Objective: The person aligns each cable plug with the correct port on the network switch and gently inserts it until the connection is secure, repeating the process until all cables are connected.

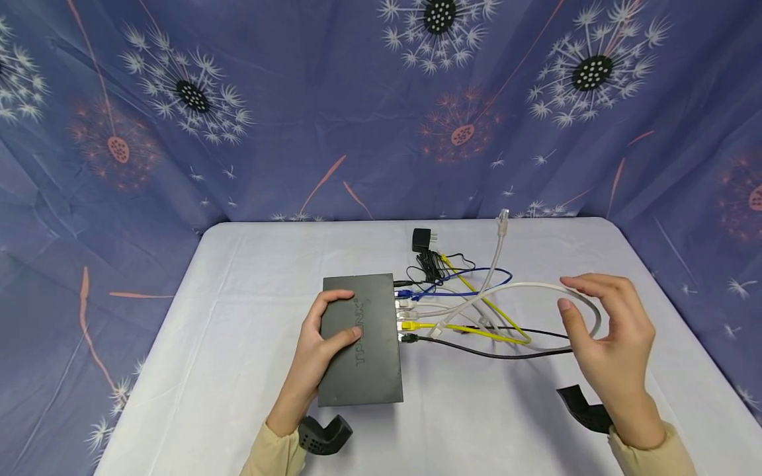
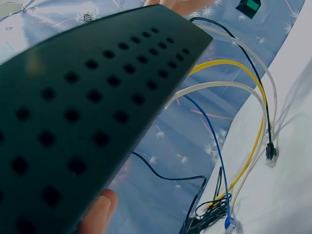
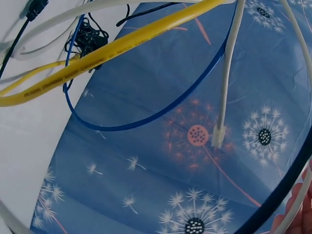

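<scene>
In the head view, my left hand holds a dark grey TP-LINK network switch by its left side, thumb and index finger on its top face. A vented wall of the switch fills much of the left wrist view. Black, yellow, white and blue network cables run from ports on its right side. My right hand is bent around a loop of white cable, thumb and fingertips apart, not visibly pinching it. In the right wrist view, fingers of that hand show at the lower right edge behind cables.
A black power adapter with a bundled cord lies behind the cables on the white table. One white cable end with a clear plug sticks up. A blue dandelion-print cloth hangs around the table.
</scene>
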Demonstrator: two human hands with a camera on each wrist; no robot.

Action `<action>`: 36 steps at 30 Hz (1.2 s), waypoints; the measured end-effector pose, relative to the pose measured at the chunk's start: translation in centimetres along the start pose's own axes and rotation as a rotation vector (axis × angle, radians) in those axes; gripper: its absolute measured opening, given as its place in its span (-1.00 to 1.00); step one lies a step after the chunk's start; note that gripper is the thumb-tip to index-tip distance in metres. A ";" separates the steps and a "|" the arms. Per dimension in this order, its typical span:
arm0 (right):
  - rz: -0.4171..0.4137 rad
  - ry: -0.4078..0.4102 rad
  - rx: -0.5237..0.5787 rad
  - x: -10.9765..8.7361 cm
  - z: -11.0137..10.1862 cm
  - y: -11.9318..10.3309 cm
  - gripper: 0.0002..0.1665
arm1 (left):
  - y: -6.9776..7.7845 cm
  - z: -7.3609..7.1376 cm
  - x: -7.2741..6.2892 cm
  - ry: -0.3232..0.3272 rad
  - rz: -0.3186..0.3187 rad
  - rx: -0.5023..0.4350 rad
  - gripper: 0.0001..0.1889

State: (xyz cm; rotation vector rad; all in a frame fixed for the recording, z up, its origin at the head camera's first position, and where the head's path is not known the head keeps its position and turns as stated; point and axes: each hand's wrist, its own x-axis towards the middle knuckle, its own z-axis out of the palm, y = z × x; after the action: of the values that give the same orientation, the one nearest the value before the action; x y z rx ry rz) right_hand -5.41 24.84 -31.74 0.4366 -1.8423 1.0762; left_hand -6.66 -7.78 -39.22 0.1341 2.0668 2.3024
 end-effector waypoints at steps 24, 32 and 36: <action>-0.295 -0.318 0.099 -0.2 4.4 -3.1 -0.55 | -0.1 0.3 0.1 -0.006 0.012 0.030 -0.48; -0.296 -0.496 0.054 -1.4 5.4 -2.4 -0.60 | -0.2 0.4 0.0 -0.022 0.005 0.026 -0.48; -0.296 -0.547 0.011 -1.9 5.7 -1.8 -0.61 | -0.2 0.5 0.0 -0.028 0.007 0.027 -0.48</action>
State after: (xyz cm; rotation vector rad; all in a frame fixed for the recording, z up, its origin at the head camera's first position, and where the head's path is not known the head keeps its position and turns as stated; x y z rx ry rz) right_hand -6.32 18.85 -33.53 1.0572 -2.1478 0.8104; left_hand -6.61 -7.28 -39.39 0.1733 2.0887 2.2635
